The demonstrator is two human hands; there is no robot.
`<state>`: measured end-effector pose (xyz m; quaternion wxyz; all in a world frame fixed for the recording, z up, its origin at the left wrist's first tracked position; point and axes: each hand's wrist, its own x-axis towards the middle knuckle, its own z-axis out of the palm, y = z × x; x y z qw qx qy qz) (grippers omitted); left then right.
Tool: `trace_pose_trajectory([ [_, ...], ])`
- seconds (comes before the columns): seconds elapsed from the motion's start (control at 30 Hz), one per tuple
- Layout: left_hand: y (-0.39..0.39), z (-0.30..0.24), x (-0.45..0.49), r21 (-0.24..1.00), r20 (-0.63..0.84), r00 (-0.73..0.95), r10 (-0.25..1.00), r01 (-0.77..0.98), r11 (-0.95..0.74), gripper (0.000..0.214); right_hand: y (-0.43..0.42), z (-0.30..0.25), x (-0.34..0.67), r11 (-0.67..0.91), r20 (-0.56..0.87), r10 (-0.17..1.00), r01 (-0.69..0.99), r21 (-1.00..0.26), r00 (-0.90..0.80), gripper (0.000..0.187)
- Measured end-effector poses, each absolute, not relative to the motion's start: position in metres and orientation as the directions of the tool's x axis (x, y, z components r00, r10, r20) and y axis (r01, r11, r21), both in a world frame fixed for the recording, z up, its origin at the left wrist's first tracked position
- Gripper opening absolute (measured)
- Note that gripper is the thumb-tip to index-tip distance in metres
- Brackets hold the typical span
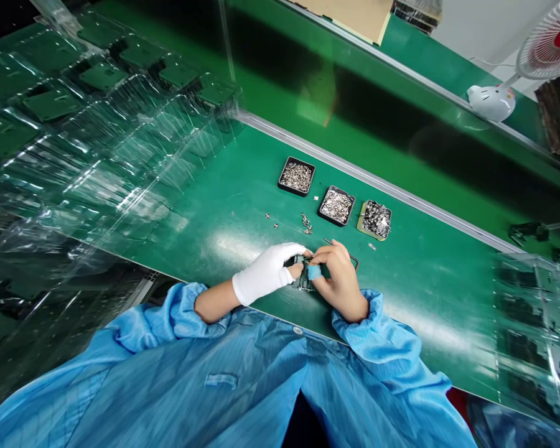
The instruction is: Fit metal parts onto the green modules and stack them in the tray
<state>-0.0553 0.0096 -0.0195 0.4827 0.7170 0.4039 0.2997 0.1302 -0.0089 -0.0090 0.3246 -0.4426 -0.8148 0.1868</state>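
My left hand (pixel 267 272), in a white glove, grips a small dark framed part (pixel 303 280) on the green bench mat (pixel 224 211). My right hand (pixel 340 280) is bare, with a blue cot on the thumb, and pinches the same part from the right. The part is mostly hidden between my fingers. A thin dark tool (pixel 329 242) lies just beyond my right hand. A few loose small metal pieces (pixel 306 223) lie on the mat just beyond my hands.
Three small trays of metal parts stand in a row beyond my hands: two black (pixel 297 176) (pixel 336 205) and one tan (pixel 376 219). Stacked clear blister trays (pixel 98 124) fill the left; more trays (pixel 536 323) sit at the right. A white fan (pixel 536 62) stands at far right.
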Motion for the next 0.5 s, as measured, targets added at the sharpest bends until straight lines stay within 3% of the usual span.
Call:
trace_pose_trajectory([
  [0.5, 0.0082, -0.0184, -0.0553, 0.933, 0.070, 0.497, 0.865, 0.274, -0.233, 0.026, -0.0117, -0.0077, 0.1284, 0.507, 0.328, 0.856, 0.529, -0.681, -0.399, 0.013],
])
